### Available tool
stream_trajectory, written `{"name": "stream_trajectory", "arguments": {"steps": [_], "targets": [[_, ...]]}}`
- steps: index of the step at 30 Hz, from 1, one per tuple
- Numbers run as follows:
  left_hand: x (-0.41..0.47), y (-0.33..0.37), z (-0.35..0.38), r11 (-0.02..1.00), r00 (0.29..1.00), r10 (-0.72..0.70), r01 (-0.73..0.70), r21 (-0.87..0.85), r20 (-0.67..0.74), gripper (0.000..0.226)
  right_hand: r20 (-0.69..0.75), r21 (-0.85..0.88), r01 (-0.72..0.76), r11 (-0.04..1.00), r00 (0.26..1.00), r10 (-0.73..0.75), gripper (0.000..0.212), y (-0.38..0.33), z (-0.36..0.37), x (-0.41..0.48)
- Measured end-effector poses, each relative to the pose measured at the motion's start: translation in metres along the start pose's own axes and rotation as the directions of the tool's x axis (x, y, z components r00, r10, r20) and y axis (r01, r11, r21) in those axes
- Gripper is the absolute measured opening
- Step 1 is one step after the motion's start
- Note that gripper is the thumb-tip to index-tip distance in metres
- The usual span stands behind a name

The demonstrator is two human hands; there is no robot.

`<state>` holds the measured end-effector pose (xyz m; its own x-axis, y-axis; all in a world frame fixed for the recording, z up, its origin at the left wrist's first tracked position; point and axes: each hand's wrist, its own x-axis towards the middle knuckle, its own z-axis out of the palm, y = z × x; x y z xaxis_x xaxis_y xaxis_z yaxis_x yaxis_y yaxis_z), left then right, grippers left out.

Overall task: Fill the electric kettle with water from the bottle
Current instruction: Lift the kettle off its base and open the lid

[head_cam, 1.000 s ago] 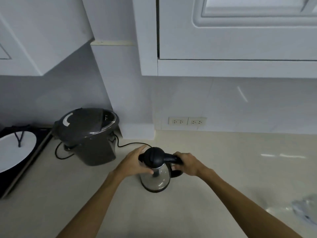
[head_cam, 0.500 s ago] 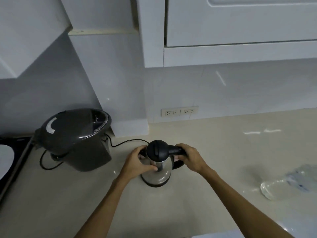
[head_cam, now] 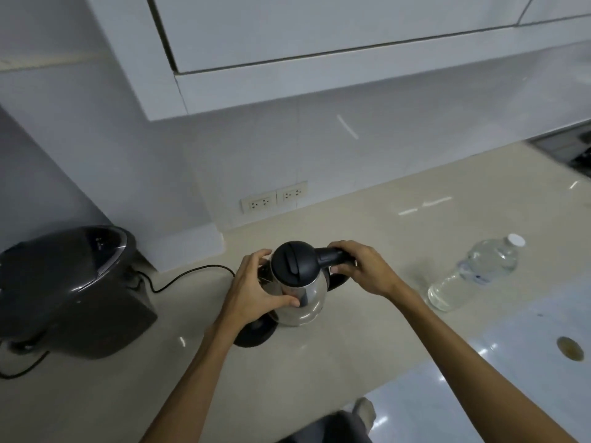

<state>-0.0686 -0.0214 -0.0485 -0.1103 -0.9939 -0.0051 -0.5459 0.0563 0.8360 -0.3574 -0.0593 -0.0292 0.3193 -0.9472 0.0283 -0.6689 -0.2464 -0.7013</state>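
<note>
A steel electric kettle (head_cam: pixel 303 298) with a closed black lid sits in the middle of the beige counter, shifted right off its round black base (head_cam: pixel 254 334), which shows at its lower left. My left hand (head_cam: pixel 256 289) wraps the kettle's left side. My right hand (head_cam: pixel 361 266) grips the black handle. A clear water bottle (head_cam: pixel 473 276) with a white cap lies on its side on the counter to the right, apart from both hands.
A dark grey water boiler (head_cam: pixel 73 289) with a black cord stands at the left. Two wall sockets (head_cam: pixel 275 196) sit on the backsplash behind the kettle. White cabinets hang overhead. A sink edge (head_cam: pixel 569 151) shows at the far right.
The view has swung right and down, bringing the whole bottle into sight. The kettle has come off its base and moved slightly right; both hands keep their hold.
</note>
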Motion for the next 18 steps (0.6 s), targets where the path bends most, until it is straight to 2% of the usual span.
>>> {"name": "stream_trajectory", "arguments": {"steps": [4, 8, 18], "targets": [[0.01, 0.018, 0.036, 0.999, 0.998, 0.037, -0.038, 0.019, 0.057, 0.122, -0.001, 0.005, -0.046, 0.999, 0.999, 0.046, 0.039, 0.031, -0.023, -0.016], [0.016, 0.029, 0.075, 1.0, 0.997, 0.01, -0.01, 0.0, 0.076, 0.117, 0.027, 0.013, -0.076, 0.997, 0.997, 0.075, 0.039, 0.065, -0.039, -0.027], [0.015, 0.044, 0.185, 0.991, 0.991, -0.133, 0.133, -0.033, 0.004, 0.116, 0.132, 0.041, -0.101, 0.994, 0.987, 0.095, 0.042, 0.151, -0.075, -0.036]]}}
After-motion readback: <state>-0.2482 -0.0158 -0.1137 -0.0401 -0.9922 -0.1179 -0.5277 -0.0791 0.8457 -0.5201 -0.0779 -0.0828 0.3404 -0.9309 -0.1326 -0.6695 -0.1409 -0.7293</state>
